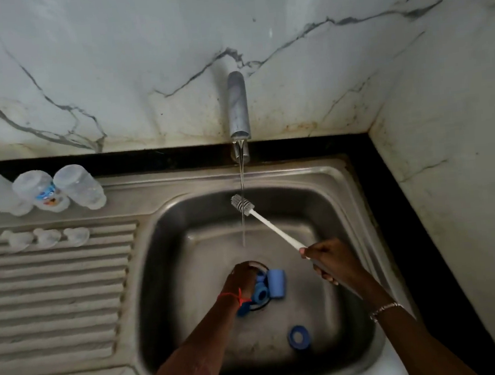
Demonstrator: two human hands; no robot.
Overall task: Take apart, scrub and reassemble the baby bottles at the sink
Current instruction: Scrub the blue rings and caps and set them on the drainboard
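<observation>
Single head cam, wide-angle, worn above the sink (299,173), pitched steeply down and forward. Near view: basin fills lower centre. Tap (237,104) and marble wall (110,64) take the top half, drainboard (55,294) sits left.

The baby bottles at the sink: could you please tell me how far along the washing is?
Looks done: three bottle bodies stand inverted on the drainboard, three clear teats in front. In hand: the right hand holds the brush under the running tap; the left hand reaches the blue parts at the drain. Left: those parts, the loose blue ring, then reassembly.
</observation>
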